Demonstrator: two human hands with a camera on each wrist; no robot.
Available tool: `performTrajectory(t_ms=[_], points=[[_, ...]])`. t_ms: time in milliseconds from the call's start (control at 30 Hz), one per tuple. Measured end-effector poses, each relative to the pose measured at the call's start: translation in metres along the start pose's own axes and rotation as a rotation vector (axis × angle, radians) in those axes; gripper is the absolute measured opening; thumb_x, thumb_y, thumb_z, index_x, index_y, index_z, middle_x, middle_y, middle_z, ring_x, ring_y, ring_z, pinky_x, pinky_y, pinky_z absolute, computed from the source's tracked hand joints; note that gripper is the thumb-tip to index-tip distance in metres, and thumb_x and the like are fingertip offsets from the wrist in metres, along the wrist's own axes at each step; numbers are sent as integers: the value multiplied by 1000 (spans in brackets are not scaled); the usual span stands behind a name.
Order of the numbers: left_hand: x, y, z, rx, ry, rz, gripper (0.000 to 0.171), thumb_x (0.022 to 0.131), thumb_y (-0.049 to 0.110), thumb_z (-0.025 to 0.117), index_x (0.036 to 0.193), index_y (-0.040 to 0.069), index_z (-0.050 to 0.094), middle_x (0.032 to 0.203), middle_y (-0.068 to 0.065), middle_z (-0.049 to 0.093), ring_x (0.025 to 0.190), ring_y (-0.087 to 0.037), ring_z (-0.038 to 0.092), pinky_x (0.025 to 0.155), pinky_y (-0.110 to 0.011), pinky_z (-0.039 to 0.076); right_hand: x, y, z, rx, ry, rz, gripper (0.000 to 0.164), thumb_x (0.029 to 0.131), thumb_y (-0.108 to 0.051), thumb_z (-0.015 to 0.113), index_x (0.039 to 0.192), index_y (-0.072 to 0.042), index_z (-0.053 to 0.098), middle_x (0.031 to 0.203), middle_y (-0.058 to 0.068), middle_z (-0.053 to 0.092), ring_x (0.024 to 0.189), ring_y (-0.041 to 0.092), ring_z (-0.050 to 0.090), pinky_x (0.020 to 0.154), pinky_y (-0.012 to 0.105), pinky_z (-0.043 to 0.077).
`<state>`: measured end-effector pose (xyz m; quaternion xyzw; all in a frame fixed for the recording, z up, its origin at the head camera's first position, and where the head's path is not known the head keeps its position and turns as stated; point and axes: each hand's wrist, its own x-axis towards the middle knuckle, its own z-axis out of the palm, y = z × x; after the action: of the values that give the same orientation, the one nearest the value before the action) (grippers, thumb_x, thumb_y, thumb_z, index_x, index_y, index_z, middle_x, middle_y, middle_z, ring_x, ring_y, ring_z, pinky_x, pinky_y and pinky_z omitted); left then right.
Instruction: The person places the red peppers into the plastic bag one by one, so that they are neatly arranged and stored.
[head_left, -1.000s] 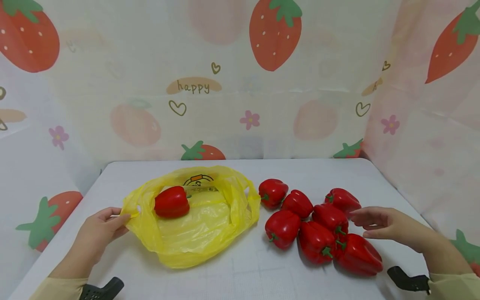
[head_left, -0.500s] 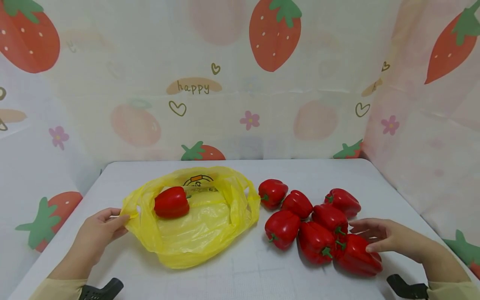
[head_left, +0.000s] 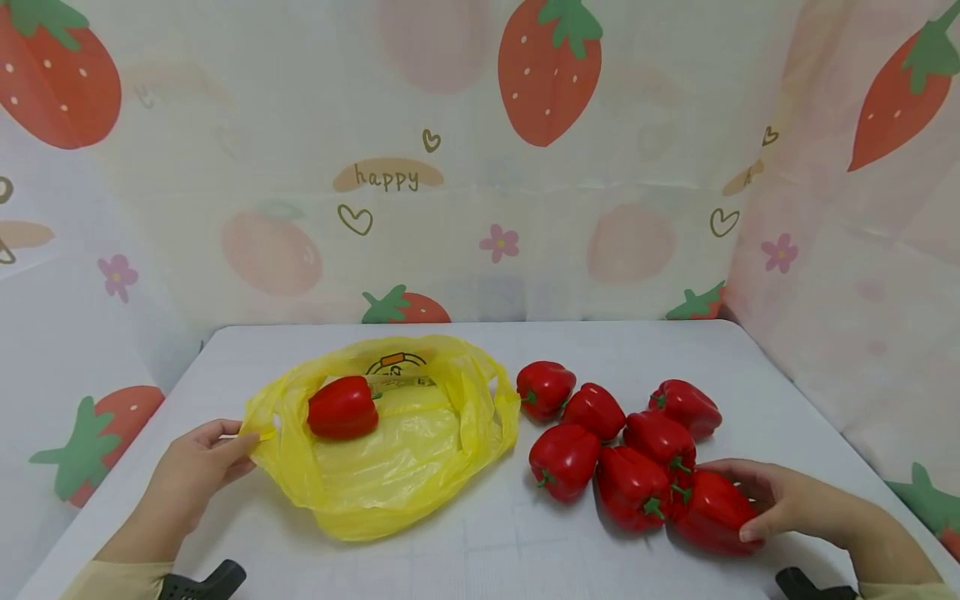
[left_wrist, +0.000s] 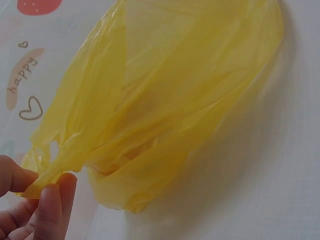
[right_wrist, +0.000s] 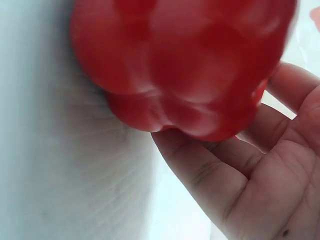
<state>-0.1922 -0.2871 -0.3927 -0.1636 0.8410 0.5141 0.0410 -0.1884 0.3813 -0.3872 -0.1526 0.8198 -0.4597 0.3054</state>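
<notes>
My left hand (head_left: 201,467) pinches the left handle of a yellow plastic bag (head_left: 390,500) between thumb and fingers; the left wrist view shows the bag's gathered edge (left_wrist: 50,177) in that grip. The bag lies wide at the mouth, with one red bell pepper (head_left: 343,407) inside. At the right, my right hand (head_left: 795,504) holds the nearest red bell pepper (head_left: 712,512) of a group, thumb on its near side and fingers around the far side. Close up in the right wrist view, this pepper (right_wrist: 185,55) rests against the thumb and fingers, whose tips are partly hidden.
Several other red bell peppers (head_left: 632,487) lie close together between the bag and my right hand, some touching the held one. The white table (head_left: 495,533) ends at a back wall of strawberry-print cloth (head_left: 465,208), with more cloth at both sides.
My right hand has come down and toward me from above the back pepper, and its thumb and fingers now meet the nearest pepper. The left hand and the bag have stayed put.
</notes>
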Motion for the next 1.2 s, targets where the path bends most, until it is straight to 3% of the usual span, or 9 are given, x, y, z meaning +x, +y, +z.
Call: performTrajectory(t_ms=[233, 467, 633, 933, 1200], points=[[-2, 3, 1, -9, 0, -5, 58, 88, 38, 58, 128, -2, 43, 125, -25, 48, 84, -11, 60, 74, -24, 53, 0, 2, 0, 2, -13, -17, 70, 77, -12, 69, 137, -2, 34, 129, 22, 38, 110, 26, 41, 78, 40, 53], [-1, 2, 2, -12, 0, 5, 57, 89, 38, 57, 128, -2, 43, 124, -25, 48, 83, -10, 60, 73, -23, 54, -2, 0, -3, 21, -53, -47, 69, 80, -11, 65, 139, -2, 30, 133, 18, 36, 109, 6, 44, 82, 37, 52], [-1, 2, 2, -8, 0, 10, 58, 89, 38, 57, 128, -2, 43, 124, -24, 48, 83, -10, 60, 74, -23, 53, -3, 0, -7, 6, -48, -46, 71, 79, -11, 66, 139, -3, 30, 134, 27, 31, 113, 19, 42, 82, 39, 52], [-1, 3, 3, 5, -1, 4, 56, 89, 37, 57, 127, -2, 44, 123, -24, 49, 84, -12, 60, 74, -24, 54, -2, 8, -15, -8, 0, -3, 75, 77, -9, 70, 139, 0, 29, 134, 30, 30, 115, 31, 38, 80, 43, 53], [0, 2, 4, 10, -2, 2, 56, 89, 38, 57, 127, -1, 45, 123, -24, 50, 85, -13, 60, 74, -25, 54, 0, 14, -19, 28, 14, 1, 72, 76, -6, 69, 137, 0, 30, 134, 26, 34, 114, 25, 39, 84, 45, 51]])
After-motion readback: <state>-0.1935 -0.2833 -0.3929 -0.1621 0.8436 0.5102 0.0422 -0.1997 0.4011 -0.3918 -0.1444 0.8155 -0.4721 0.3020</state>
